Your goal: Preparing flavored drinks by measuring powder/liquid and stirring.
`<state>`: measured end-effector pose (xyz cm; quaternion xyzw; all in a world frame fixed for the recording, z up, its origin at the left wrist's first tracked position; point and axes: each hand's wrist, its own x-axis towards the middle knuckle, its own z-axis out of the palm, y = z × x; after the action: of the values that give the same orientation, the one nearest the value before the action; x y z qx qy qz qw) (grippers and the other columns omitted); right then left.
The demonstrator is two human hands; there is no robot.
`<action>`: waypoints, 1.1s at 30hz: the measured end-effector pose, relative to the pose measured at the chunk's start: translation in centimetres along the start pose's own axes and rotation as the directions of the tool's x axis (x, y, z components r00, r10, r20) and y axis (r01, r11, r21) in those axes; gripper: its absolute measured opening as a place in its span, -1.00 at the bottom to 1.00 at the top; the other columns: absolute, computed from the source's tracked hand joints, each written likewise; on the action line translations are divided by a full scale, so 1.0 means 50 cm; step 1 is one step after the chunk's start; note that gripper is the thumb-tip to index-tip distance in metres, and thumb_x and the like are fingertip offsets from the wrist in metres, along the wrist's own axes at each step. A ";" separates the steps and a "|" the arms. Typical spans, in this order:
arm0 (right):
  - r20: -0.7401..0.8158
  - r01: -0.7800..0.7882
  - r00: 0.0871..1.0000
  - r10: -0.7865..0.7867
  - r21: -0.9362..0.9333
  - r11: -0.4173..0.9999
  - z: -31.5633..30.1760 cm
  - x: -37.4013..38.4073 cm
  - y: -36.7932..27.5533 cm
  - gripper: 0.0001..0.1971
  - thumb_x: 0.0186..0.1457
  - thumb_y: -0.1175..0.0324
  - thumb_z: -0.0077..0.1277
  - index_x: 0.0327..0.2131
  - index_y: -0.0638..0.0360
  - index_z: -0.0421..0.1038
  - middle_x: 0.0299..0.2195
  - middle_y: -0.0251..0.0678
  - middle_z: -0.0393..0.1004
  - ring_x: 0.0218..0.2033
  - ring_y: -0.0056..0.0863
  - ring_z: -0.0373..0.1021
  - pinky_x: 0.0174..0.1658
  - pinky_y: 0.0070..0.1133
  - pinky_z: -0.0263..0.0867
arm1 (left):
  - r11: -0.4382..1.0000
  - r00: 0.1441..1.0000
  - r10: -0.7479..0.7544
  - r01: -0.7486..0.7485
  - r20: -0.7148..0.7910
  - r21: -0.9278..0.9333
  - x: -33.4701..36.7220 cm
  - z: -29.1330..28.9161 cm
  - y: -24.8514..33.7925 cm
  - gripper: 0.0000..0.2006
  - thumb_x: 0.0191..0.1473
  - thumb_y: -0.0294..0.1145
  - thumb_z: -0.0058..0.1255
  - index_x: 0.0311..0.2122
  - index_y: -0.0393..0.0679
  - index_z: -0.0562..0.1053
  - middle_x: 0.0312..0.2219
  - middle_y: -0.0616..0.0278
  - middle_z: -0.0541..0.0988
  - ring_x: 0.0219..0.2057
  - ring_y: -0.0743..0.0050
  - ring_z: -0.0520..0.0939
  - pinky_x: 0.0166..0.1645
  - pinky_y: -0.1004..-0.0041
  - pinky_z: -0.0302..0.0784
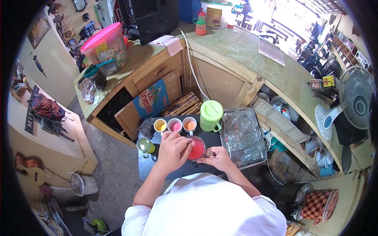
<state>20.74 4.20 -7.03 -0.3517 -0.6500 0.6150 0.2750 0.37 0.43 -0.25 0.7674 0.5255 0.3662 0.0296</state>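
A glass mug (198,146) of red drink stands on the dark top of a small table (173,173). My right hand (217,158) is closed round its handle. Over the mug's left rim, my left hand (173,150) has its fingers pinched together; whatever they hold is too small or hidden to make out. Just beyond, three white cups stand in a row: one with yellow contents (160,125), one with pink (175,125) and one with orange (189,124). A glass mug of green drink (146,145) is left of my left hand. Behind my right hand stands a lidded light-green pitcher (211,115).
A metal tray (252,163) of several upturned clear glasses lies right of the pitcher. Behind the table, a wooden counter (232,47) bends round, with a flattened carton (151,98) leaning in it. A white fan (356,92) stands at right, a bucket (84,184) on the floor at left.
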 end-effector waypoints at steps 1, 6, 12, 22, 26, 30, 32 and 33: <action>-0.001 0.001 1.000 -0.001 -0.001 1.000 0.001 0.000 0.010 -0.83 -0.18 0.47 0.23 -0.42 0.28 0.54 -0.73 -0.67 0.13 -0.65 -0.85 0.02 -0.56 -0.75 0.00 | 1.000 1.000 0.002 -0.002 0.000 -0.001 0.001 0.000 0.002 -0.92 -0.08 -0.42 0.11 -0.43 -0.15 0.50 -0.53 0.31 0.56 -0.46 0.36 0.47 -0.20 0.32 0.25; 0.004 -0.015 1.000 0.015 0.065 0.998 0.009 0.000 0.009 -0.84 -0.19 0.47 0.23 -0.45 0.29 0.53 -0.73 -0.66 0.11 -0.65 -0.84 0.01 -0.55 -0.74 0.02 | 0.999 0.998 0.022 -0.021 -0.067 0.024 0.004 0.000 0.004 -0.92 -0.08 -0.41 0.11 -0.43 -0.13 0.50 -0.52 0.32 0.56 -0.46 0.37 0.47 -0.19 0.33 0.24; 0.002 -0.064 0.998 0.064 0.091 0.994 0.007 0.002 0.019 -0.67 -0.16 0.69 0.11 -0.72 0.18 0.15 -0.67 -0.56 0.27 -0.51 -0.75 0.34 -0.29 -0.59 0.46 | 0.995 0.999 -0.003 0.006 -0.032 0.099 0.000 -0.011 0.002 -0.93 -0.07 -0.41 0.10 -0.44 -0.13 0.49 -0.52 0.32 0.55 -0.46 0.36 0.47 -0.19 0.33 0.25; 0.014 0.059 0.998 -0.058 -0.038 0.998 0.011 0.002 0.019 -0.82 -0.19 0.43 0.26 -0.44 0.26 0.54 -0.74 -0.64 0.14 -0.66 -0.85 0.02 -0.58 -0.73 0.01 | 1.000 0.998 -0.002 0.001 -0.056 -0.003 -0.004 -0.004 0.002 -0.92 -0.09 -0.42 0.11 -0.43 -0.14 0.50 -0.52 0.31 0.56 -0.45 0.37 0.48 -0.21 0.33 0.25; 0.009 0.046 0.999 -0.047 0.109 0.993 0.012 0.003 0.039 -0.83 -0.19 0.43 0.26 -0.45 0.27 0.53 -0.74 -0.65 0.12 -0.65 -0.85 0.02 -0.57 -0.73 0.00 | 0.996 0.996 0.029 -0.021 -0.090 0.088 -0.004 -0.007 -0.004 -0.93 -0.09 -0.43 0.11 -0.44 -0.14 0.49 -0.52 0.31 0.55 -0.45 0.37 0.48 -0.22 0.34 0.25; -0.003 0.039 0.999 -0.039 0.087 0.995 0.014 0.001 0.017 -0.83 -0.19 0.43 0.26 -0.48 0.28 0.52 -0.74 -0.66 0.09 -0.65 -0.85 0.01 -0.57 -0.74 -0.01 | 0.997 0.999 0.002 0.002 -0.047 0.076 -0.007 -0.010 -0.005 -0.93 -0.09 -0.44 0.11 -0.44 -0.15 0.49 -0.53 0.31 0.55 -0.46 0.37 0.49 -0.22 0.34 0.26; -0.002 0.043 0.999 -0.043 0.080 0.996 0.012 0.001 0.032 -0.83 -0.19 0.43 0.27 -0.48 0.28 0.52 -0.74 -0.66 0.10 -0.65 -0.84 0.01 -0.57 -0.73 -0.02 | 0.999 1.000 -0.002 0.004 -0.030 0.045 -0.012 -0.002 -0.004 -0.93 -0.08 -0.43 0.11 -0.44 -0.15 0.49 -0.53 0.31 0.55 -0.46 0.37 0.49 -0.21 0.34 0.26; 0.000 0.046 0.999 -0.046 0.074 0.996 0.011 0.001 0.037 -0.83 -0.19 0.42 0.27 -0.48 0.28 0.52 -0.74 -0.66 0.11 -0.65 -0.84 0.01 -0.57 -0.73 -0.02 | 1.000 1.000 -0.007 0.008 -0.012 0.013 -0.014 0.001 -0.004 -0.92 -0.08 -0.43 0.11 -0.44 -0.15 0.49 -0.53 0.31 0.55 -0.46 0.37 0.48 -0.21 0.34 0.26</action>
<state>20.47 3.90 -8.94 -0.3259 -0.6350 0.6323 0.3013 0.11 -0.07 -0.74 0.7633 0.5309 0.3673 0.0226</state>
